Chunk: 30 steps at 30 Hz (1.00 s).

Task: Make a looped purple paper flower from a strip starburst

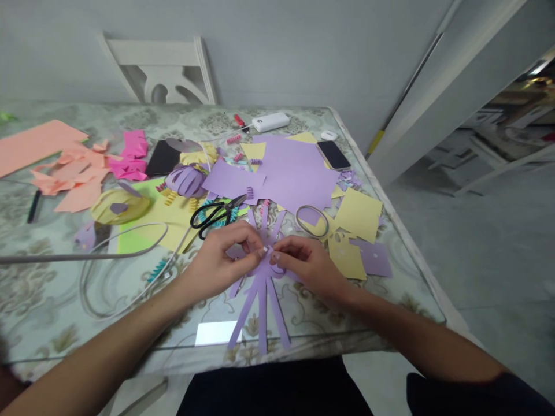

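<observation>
A purple paper cut-out with long strips (262, 300) spreading outward lies on the table in front of me. Over its middle, my left hand (229, 254) and my right hand (310, 263) are close together, thumbs and fingers pinched. Between the fingertips a small purple paper piece (269, 252) shows, partly covered by both hands. Whether it is joined to the cut-out I cannot tell. Black-handled scissors (217, 216) rest just beyond my left hand. A roll of tape or ring (312, 221) lies beyond my right hand.
Purple sheets (299, 173) and yellow paper pieces (359, 214) spread across the right. A phone (333, 155) and a white power bank (270, 121) lie farther back. Left are a yellow paper ball (120, 206), a purple one (186, 180), crumpled orange paper (78, 167) and a looping cable (87, 294).
</observation>
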Motion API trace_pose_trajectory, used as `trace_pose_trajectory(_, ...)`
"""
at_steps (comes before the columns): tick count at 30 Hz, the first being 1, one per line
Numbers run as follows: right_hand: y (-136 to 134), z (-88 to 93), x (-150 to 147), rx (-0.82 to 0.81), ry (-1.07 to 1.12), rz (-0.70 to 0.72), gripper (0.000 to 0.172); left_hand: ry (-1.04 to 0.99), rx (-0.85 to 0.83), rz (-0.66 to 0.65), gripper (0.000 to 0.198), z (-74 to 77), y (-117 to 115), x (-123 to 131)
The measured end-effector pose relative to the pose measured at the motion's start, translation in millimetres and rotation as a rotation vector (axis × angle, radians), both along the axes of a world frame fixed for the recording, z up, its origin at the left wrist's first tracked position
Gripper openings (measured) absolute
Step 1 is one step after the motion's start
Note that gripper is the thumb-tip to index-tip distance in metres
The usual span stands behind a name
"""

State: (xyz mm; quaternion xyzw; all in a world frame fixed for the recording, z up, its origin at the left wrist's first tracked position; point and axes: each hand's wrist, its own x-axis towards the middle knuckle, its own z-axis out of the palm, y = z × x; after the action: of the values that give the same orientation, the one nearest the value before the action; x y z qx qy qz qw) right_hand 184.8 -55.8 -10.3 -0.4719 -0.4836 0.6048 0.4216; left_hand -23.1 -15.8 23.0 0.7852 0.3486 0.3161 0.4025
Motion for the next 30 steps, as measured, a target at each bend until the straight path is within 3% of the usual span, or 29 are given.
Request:
trace_pose_trajectory(13,-1.5,-1.9,-0.5,0.158,-0.067,0.011,0.009,0.102,-0.093,0.022,0.008,-7.8,-4.2,2.4)
trace_pose_trajectory(30,-4.5,-5.8,-1.0,0.291,-0.169,-0.016,0.004,0.109,-0.033,0.009,0.007,-8.3,-5.4,3.5)
